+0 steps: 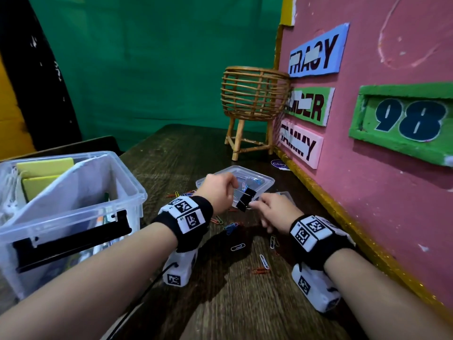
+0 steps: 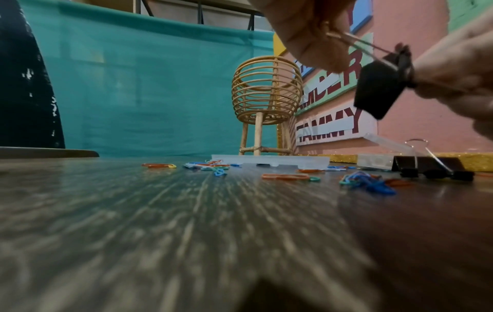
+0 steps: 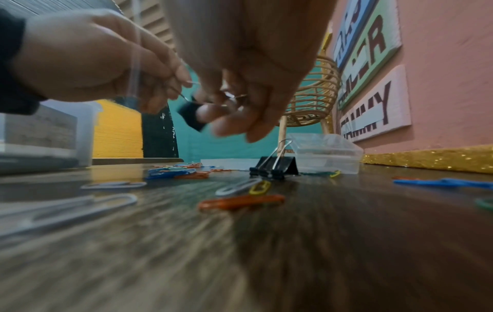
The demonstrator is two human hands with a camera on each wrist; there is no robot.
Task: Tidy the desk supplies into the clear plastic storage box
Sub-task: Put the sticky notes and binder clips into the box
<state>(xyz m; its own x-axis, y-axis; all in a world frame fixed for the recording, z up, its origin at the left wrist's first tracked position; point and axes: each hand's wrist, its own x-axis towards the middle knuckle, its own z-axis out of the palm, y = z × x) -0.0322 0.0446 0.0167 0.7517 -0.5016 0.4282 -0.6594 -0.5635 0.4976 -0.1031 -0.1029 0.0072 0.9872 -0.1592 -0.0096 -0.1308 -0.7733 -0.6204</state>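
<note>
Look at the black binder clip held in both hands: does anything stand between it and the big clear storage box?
Nothing visible does. The binder clip hangs above the table between the left hand and right hand; the storage box, lid off, stands to its left, with only bare table between.

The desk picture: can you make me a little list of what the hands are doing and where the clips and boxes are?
left hand: pinches the wire handle of the black binder clip
right hand: pinches the same clip's other side
clip height: held above the desk
second binder clip: on the desk, untouched
paper clips: scattered on the desk, many colours
small clear box: open, beyond the hands
big storage box: open, at the left
</note>
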